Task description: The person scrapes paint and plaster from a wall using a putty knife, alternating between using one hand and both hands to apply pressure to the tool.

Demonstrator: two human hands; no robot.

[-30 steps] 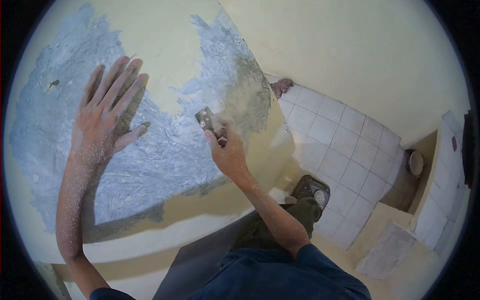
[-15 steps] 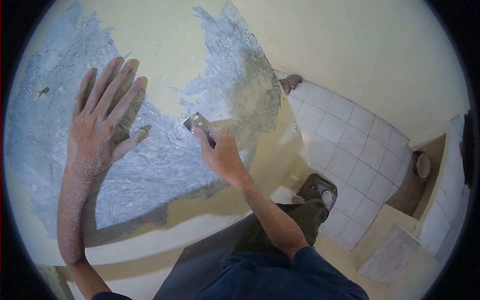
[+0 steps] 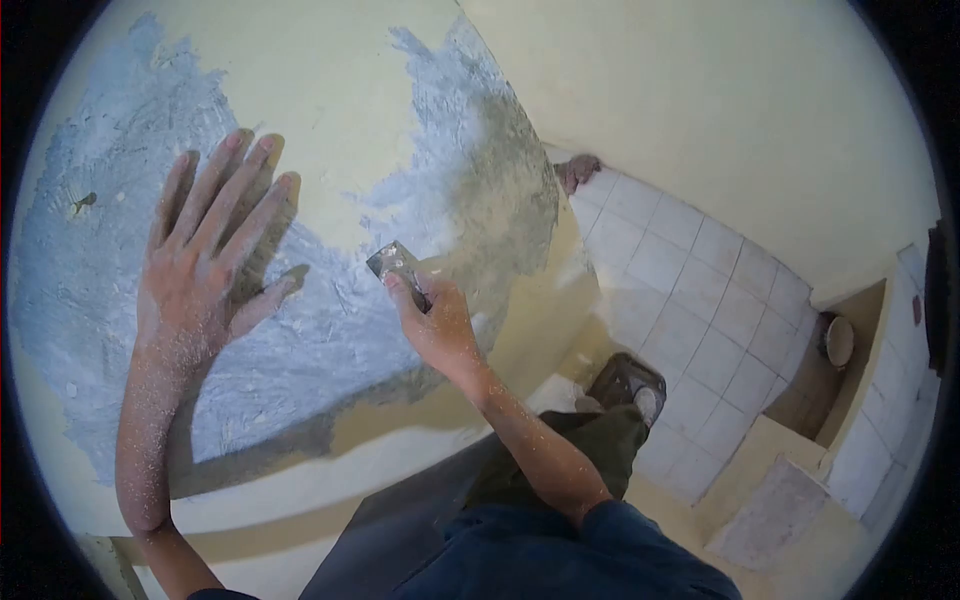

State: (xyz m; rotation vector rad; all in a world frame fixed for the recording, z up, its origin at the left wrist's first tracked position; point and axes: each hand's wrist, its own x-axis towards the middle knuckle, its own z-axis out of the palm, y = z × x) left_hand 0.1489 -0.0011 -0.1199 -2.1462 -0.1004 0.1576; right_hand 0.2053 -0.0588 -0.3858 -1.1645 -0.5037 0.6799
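Fingers point(image 3: 225, 185) of the left hand point(image 3: 200, 270) are spread wide and flat against the wall point(image 3: 330, 90), all five showing, the thumb angled out to the right with its tip near the edge of the grey scraped patch point(image 3: 300, 330); this hand grips nothing, it only presses on the surface. Its forearm runs straight down from the wrist toward the lower left, dusted with white specks.

From the head view, the right hand point(image 3: 432, 325) is closed around one scraper point(image 3: 395, 265), the fingers curled tight over the handle and the forefinger laid along it toward the blade. The blade is a small dull metal square, tilted, lying against the wall at the border where yellow paint meets the bare grey patch, just right of the left thumb and well apart from it. The right forearm slants down and to the right to a dark blue sleeve point(image 3: 560, 560) at the bottom, also speckled with dust.

Two hands show, both the person's own, and one tool. Yellow paint remains on the wall as a tongue between two grey scraped areas that join below it.

Below, one shoe point(image 3: 630, 385) rests on the floor beside dark trousers point(image 3: 540, 450). White tiles point(image 3: 690, 290) cover the floor to the right, with one round pale bowl point(image 3: 838, 340) in a corner further right and one brownish lump point(image 3: 578, 170) where tiles meet the wall
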